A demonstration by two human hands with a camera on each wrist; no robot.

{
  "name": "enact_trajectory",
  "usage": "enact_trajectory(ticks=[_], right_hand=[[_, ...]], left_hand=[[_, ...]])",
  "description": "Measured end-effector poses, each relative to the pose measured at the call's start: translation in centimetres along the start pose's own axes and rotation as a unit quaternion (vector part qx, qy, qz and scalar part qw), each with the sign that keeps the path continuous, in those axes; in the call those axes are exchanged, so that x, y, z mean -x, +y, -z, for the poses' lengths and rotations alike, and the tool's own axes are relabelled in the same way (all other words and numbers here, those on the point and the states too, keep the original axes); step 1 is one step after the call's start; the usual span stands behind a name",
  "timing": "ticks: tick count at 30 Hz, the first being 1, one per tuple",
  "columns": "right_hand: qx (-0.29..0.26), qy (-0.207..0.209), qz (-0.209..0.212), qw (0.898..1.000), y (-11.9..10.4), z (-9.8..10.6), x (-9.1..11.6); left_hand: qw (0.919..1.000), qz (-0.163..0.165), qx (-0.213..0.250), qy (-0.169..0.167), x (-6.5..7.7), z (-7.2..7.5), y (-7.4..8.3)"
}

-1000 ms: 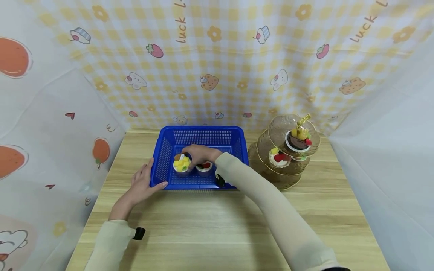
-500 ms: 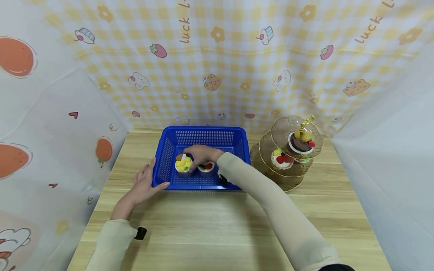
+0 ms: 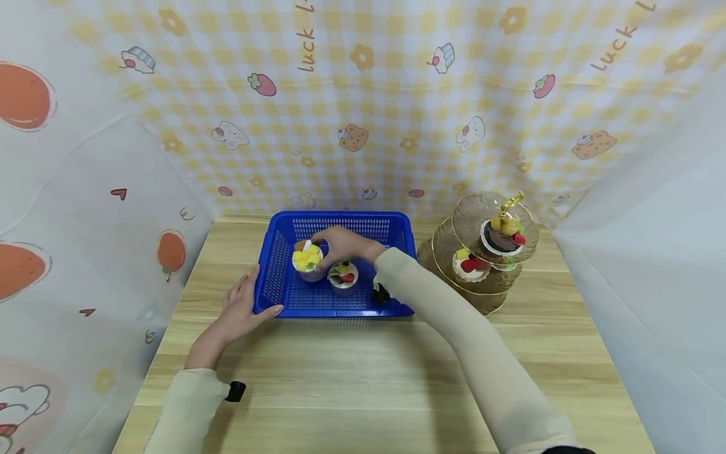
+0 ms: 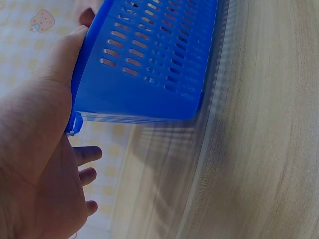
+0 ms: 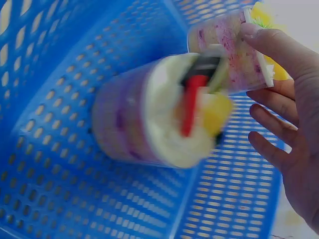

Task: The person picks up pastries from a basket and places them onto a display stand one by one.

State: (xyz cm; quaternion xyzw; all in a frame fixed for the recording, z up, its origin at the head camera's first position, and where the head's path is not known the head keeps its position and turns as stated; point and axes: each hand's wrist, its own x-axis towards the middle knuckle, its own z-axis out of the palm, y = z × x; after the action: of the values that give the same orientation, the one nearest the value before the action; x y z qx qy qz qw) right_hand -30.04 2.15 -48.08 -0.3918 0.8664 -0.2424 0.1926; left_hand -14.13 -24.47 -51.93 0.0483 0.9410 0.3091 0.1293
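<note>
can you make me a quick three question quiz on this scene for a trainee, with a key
1. True or false: the right hand is holding the yellow-topped cup.

2. Pick one. The left hand is touching:
a) the yellow-topped cup
b) the blue basket
c) the red-topped cup

3. In the head view, on which side of the blue basket does the tiered stand sit?

Key: 1 true; 2 b; 3 the right side.
</note>
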Motion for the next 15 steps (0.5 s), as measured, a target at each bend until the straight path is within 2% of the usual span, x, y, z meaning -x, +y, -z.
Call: enact_trajectory(ticks=[8,15], right_hand=[[-0.060,0.082,-0.016,0.995,-0.6,2.6,1.9],[-0.068,0.161,-0.043,0.984,-1.7,3.5,5.8]], left_hand=[[1.0000,-0.001,0.002,0.002,0.0,0.1,0.1],[0.9999,-0.006,0.010,0.003,0.0,0.0,0.0]])
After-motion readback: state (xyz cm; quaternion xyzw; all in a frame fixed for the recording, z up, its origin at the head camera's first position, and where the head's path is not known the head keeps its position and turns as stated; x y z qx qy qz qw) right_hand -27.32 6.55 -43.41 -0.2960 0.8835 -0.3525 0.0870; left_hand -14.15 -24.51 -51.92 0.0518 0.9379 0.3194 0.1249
